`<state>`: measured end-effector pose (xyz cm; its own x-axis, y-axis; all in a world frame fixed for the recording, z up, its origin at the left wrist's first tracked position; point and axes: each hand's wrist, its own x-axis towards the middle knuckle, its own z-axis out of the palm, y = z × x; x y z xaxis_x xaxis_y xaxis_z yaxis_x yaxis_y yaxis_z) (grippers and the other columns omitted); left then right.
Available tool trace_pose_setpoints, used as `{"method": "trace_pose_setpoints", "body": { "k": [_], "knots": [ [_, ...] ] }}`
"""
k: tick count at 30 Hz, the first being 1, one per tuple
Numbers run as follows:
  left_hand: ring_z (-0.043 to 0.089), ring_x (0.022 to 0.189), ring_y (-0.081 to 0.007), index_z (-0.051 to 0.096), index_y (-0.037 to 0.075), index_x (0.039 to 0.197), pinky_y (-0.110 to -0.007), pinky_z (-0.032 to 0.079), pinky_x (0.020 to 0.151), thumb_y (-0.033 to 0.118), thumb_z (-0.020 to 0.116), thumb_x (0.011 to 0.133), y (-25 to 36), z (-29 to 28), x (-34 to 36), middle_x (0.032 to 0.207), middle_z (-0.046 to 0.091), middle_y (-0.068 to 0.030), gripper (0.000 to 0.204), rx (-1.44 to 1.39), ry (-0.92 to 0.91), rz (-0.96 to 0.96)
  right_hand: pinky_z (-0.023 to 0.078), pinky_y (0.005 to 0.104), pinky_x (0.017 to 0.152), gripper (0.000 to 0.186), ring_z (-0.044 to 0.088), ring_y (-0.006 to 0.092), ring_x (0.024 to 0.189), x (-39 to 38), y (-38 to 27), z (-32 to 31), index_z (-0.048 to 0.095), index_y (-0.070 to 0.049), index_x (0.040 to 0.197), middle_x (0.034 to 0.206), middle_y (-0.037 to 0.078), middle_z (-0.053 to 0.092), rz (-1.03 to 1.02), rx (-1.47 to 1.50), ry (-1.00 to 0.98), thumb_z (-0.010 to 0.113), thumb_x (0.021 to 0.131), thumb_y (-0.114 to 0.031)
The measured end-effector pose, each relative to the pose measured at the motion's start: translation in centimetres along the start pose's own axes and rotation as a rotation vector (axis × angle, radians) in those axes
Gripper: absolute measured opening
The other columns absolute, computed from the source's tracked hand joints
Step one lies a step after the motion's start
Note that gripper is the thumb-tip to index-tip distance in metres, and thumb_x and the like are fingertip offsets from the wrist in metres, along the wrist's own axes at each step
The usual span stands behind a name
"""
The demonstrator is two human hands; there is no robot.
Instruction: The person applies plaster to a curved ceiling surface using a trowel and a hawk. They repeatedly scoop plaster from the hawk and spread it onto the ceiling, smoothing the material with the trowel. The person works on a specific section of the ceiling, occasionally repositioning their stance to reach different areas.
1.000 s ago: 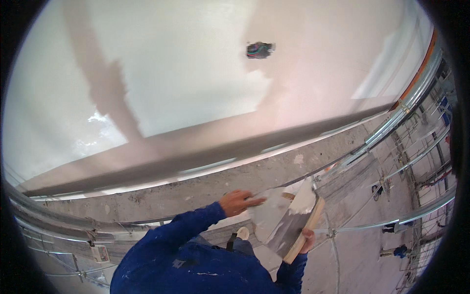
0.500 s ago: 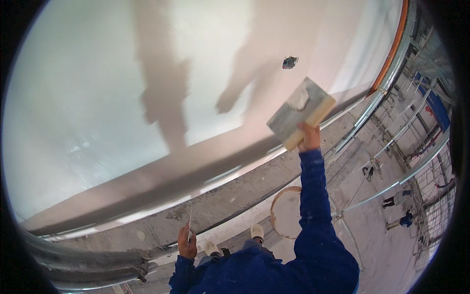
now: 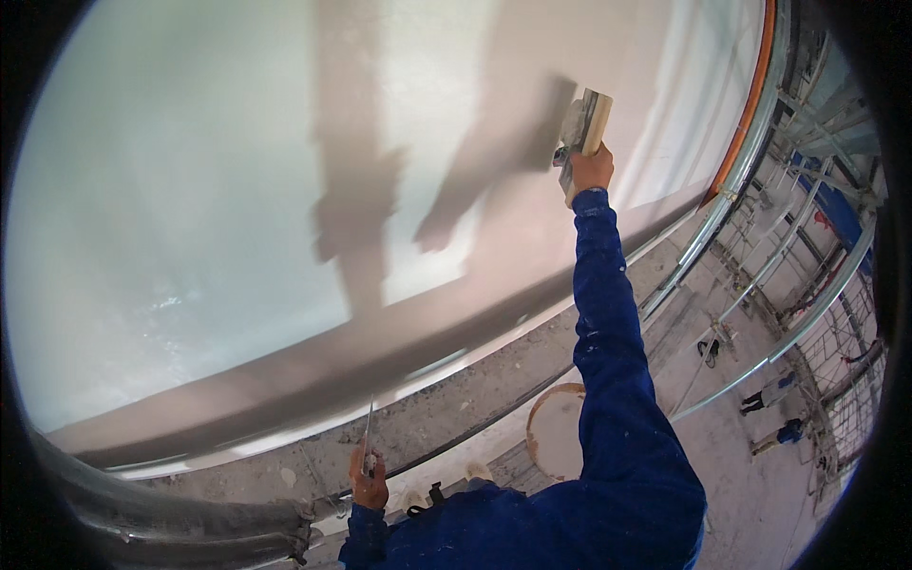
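A broad smooth wall point(image 3: 218, 228), pale and lit in patches, fills the upper left. My right hand point(image 3: 593, 169), arm stretched out, is closed around the wooden back of a wide putty knife point(image 3: 598, 119). White filler point(image 3: 572, 120) clings to its blade, which is tilted almost edge-on at the wall, beside a small ragged hole point(image 3: 560, 155) partly hidden by the tool. I cannot tell whether the blade touches the wall. Low down, my left hand point(image 3: 369, 484) is wrapped round a thin flat-bladed tool point(image 3: 369, 424), seen edge-on and pointing up, apart from the wall.
A round pale bucket point(image 3: 534, 418) with a stained rim stands below my right arm. Plastic-wrapped rails point(image 3: 171, 513) cross the lower left. Metal scaffold tubes point(image 3: 708, 228) run along the right. Far below, two people point(image 3: 784, 432) stand on the floor.
My right hand has moved up toward the hole with the putty knife, whose blade has turned from face-on to nearly edge-on. My left hand still holds its tool low down.
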<state>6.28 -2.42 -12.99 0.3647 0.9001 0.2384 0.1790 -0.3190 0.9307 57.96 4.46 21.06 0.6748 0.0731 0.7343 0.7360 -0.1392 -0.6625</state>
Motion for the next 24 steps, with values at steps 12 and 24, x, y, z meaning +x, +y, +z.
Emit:
{"method": "trace_pose_setpoints", "body": {
  "k": [12, 24],
  "knots": [
    [0.052, 0.067, -0.0204, 0.052, 0.000, 0.090, -0.031, 0.041, 0.059, 0.005, 0.052, 0.076, -1.8, -1.4, 1.6, 0.076, 0.052, -0.0099, 0.015, 0.038, 0.070, -0.010, 0.047, 0.0388, 0.076, 0.055, 0.060, 0.0340, 0.085, -0.4, -2.7, 3.6, 0.049, -0.008, 0.119, 0.090, 0.019, 0.062, 0.036, 0.034, -0.014, 0.052, 0.064, -0.004],
    [0.051, 0.064, -0.0154, 0.053, 0.001, 0.088, -0.027, 0.040, 0.055, 0.009, 0.053, 0.079, -0.9, -4.4, 2.2, 0.074, 0.053, -0.0062, 0.012, -0.231, 0.085, -0.122, 0.042, 0.0409, 0.082, 0.067, 0.050, 0.0358, 0.096, -11.5, -12.5, 8.6, 0.039, -0.011, 0.127, 0.107, 0.018, 0.047, -0.178, 0.001, 0.047, 0.050, 0.062, -0.001]
  ]
}}
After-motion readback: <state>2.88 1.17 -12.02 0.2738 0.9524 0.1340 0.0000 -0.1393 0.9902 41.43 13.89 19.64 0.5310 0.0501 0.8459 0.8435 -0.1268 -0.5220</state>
